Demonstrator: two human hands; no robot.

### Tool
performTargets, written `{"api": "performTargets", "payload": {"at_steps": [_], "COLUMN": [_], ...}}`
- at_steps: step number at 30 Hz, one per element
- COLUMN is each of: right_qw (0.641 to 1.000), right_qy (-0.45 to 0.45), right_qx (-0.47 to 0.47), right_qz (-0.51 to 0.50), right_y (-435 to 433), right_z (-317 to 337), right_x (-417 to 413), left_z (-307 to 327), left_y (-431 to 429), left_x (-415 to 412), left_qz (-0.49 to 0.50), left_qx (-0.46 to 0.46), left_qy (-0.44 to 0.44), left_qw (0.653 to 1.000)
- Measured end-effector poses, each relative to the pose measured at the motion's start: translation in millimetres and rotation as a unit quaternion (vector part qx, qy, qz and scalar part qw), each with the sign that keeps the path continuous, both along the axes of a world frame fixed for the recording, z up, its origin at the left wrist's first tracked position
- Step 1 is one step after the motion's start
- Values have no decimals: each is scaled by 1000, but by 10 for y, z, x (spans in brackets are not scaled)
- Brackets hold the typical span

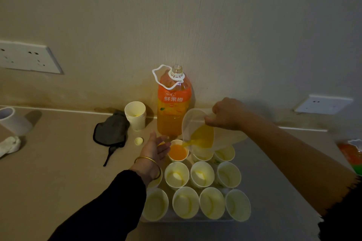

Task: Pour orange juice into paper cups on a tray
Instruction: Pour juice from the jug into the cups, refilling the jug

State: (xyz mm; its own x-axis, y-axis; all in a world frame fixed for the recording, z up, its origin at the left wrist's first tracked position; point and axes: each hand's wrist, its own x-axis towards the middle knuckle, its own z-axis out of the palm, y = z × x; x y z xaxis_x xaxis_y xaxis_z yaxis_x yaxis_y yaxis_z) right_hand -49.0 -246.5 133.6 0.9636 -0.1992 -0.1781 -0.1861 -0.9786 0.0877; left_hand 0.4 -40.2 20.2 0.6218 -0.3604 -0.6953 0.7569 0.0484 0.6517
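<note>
My right hand (225,115) grips a clear plastic jug (203,133), tilted left, and orange juice streams from its spout into a paper cup (177,152) at the tray's far left. That cup is nearly full. My left hand (154,147) rests open against the cup's left side, fingers straight. Several empty paper cups (201,174) stand in rows on the clear tray (188,220). Behind them an uncapped orange juice bottle (173,107) stands by the wall.
A stack of spare paper cups (135,115) and a yellow bottle cap (138,141) lie left of the bottle. A dark cloth pouch (110,130) sits further left. A white roll (11,121) is at the far left, an orange packet (351,154) at the right edge.
</note>
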Motion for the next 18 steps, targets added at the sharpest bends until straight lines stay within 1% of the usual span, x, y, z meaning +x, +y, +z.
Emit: {"api": "performTargets", "payload": {"at_steps": [4, 12, 18], "right_qw": [1000, 997, 995], "right_qy": [-18, -52, -59], "right_qx": [7, 30, 43], "right_qz": [-6, -38, -70], "right_y": [-42, -227, -409], "right_z": [68, 186, 161], "right_x": [-49, -261, -466], "left_z": [16, 94, 106], "left_y": [-110, -297, -444], "left_x": [-14, -130, -253], "left_qz": [-3, -48, -58], "left_qx": [9, 5, -2], "left_qy": [-11, -20, -13], "left_qw": [1000, 999, 998]}}
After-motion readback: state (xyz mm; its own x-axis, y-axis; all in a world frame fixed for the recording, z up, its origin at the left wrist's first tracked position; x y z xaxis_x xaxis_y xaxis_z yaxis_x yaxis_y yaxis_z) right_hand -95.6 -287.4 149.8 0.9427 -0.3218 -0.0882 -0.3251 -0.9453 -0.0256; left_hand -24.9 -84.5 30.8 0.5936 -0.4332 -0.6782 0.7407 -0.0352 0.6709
